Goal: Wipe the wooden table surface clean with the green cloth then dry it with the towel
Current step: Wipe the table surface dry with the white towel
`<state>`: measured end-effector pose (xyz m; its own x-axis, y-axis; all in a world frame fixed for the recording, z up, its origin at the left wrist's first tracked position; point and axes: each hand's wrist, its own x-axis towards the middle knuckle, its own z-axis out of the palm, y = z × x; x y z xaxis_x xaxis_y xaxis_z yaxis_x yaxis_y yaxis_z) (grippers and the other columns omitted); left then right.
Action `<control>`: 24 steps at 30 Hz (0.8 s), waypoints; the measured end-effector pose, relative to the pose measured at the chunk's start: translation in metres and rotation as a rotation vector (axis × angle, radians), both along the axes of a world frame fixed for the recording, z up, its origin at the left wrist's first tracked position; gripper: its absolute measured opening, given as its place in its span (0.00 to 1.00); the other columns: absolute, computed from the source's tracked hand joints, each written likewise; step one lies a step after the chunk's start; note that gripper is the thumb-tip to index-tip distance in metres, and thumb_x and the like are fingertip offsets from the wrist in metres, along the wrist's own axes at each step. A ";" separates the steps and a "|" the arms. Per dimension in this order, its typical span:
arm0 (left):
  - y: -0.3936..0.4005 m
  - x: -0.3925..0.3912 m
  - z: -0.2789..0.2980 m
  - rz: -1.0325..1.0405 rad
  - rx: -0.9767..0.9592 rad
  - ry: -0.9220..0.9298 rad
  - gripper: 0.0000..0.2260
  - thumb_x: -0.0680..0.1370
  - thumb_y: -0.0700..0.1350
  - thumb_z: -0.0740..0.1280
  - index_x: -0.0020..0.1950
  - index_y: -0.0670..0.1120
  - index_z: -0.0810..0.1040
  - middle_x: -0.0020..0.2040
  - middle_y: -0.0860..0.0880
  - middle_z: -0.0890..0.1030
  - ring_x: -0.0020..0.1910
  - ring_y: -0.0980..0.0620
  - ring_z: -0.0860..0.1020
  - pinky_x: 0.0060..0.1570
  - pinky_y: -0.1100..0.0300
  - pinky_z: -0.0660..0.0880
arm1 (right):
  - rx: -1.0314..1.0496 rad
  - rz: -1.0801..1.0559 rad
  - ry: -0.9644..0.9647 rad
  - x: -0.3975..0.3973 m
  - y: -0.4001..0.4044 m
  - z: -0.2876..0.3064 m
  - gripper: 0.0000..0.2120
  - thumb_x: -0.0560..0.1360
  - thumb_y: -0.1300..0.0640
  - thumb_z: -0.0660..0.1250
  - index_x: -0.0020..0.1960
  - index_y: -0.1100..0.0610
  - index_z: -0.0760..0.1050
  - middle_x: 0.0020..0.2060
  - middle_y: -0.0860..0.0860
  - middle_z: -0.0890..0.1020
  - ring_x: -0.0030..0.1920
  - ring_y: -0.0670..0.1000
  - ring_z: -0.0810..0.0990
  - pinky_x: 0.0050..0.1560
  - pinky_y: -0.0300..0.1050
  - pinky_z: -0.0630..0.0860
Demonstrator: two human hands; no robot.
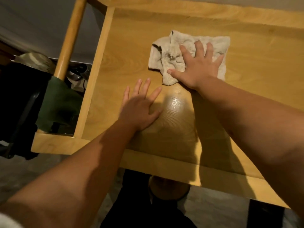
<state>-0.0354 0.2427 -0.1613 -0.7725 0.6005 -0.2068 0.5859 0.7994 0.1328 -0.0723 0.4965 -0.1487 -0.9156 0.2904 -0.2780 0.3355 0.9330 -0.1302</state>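
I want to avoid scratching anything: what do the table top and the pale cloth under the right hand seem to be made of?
Table top: light wood or veneer, glossy finish; grain lines and a bright glare patch show. Towel: soft looped terry, likely cotton; nubby, crumpled folds.

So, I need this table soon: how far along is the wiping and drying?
The green cloth is set aside, hanging off the table's left edge, so wiping looks done. Drying is in hand: the right hand presses the towel flat on the table; the left hand rests open. A glossy patch near the towel may need drying.
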 end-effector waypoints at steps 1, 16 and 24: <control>0.001 0.000 0.000 -0.001 -0.005 0.016 0.33 0.78 0.71 0.51 0.81 0.62 0.52 0.84 0.46 0.51 0.82 0.41 0.51 0.75 0.33 0.50 | 0.001 -0.001 -0.001 0.011 -0.003 0.000 0.48 0.62 0.15 0.44 0.78 0.35 0.44 0.81 0.52 0.48 0.79 0.64 0.40 0.67 0.80 0.42; 0.001 0.002 0.005 0.010 -0.028 -0.008 0.28 0.83 0.61 0.49 0.82 0.56 0.56 0.85 0.48 0.47 0.83 0.44 0.46 0.78 0.36 0.47 | 0.012 -0.044 0.055 0.168 -0.062 0.001 0.45 0.66 0.18 0.47 0.78 0.36 0.45 0.81 0.52 0.49 0.79 0.63 0.40 0.68 0.78 0.38; 0.000 0.002 0.003 0.002 -0.005 0.008 0.31 0.80 0.70 0.42 0.82 0.61 0.51 0.85 0.47 0.48 0.83 0.42 0.47 0.77 0.36 0.48 | 0.033 -0.050 0.002 0.235 -0.085 0.004 0.48 0.62 0.15 0.43 0.77 0.35 0.44 0.81 0.50 0.48 0.79 0.62 0.39 0.68 0.77 0.38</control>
<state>-0.0337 0.2424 -0.1583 -0.7751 0.5981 -0.2039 0.5855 0.8011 0.1244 0.1622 0.4111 -0.1446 -0.9004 0.3446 -0.2655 0.3812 0.9190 -0.1002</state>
